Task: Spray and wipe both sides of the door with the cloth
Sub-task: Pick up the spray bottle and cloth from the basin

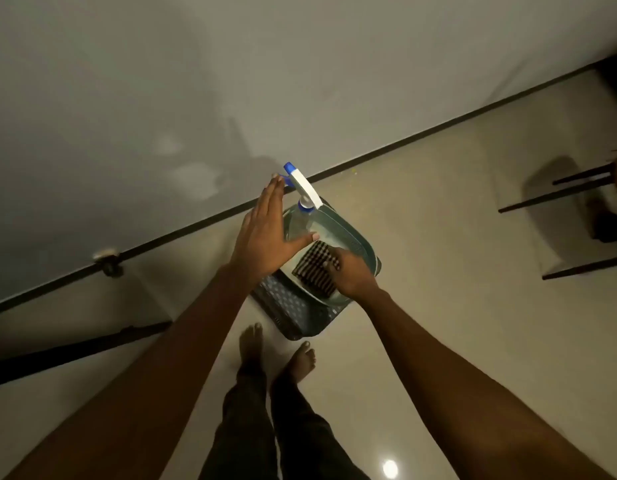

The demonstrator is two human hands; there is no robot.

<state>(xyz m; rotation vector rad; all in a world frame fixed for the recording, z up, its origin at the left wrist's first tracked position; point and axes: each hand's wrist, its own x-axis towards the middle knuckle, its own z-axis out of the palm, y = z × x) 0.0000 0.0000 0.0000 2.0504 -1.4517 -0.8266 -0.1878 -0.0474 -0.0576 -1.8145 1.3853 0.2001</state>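
Head view, looking down at a glossy beige tiled floor (438,271).
- Clear plastic spray bottle with white trigger head and blue nozzle (305,188) stands upright on a dark blue perforated plastic stool (289,306), close to the grey wall (161,81) and its dark skirting.
- Dark checked cloth (314,270) lies on the same stool, just in front of the bottle.
- Left hand (265,233): fingers straight and pressed together, thumb spread wide, thumb tip at the bottle's shoulder, fingertips beside the blue trigger. Not closed around anything.
- Right hand (354,275): fingers curled over the right edge of the cloth, gripping it.
- Bare feet (251,344) just behind the stool.
- Dark chair legs (559,192) well apart, at right.
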